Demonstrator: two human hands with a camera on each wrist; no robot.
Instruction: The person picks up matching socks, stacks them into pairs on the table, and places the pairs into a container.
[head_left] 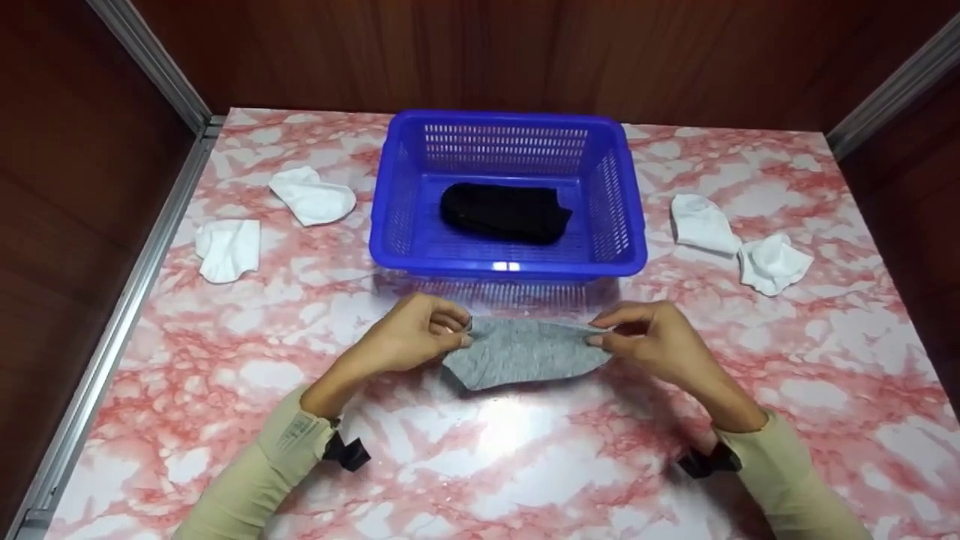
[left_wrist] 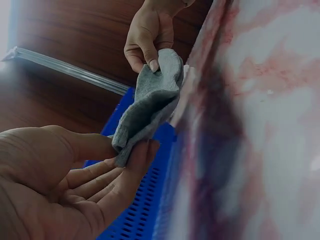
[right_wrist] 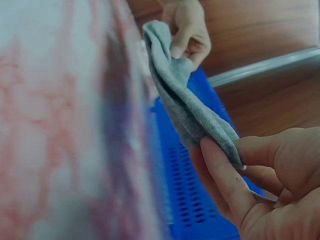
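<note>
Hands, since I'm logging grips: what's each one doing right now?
Left hand: closed, pinching one end of the gray sock.
Right hand: closed, pinching the sock's other end.

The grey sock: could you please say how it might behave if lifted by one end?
The grey sock would probably droop, since its fabric bends between the left hand and right hand. It is likely light; both hands merely pinch it.

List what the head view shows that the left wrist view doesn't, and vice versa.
Head only: the black sock inside the blue basket, and two white socks left of it.
Left wrist only: the palm of the left hand and a dark hollow in the grey sock.
Both: the sock pinched by left and right hand, the basket, the table.
</note>
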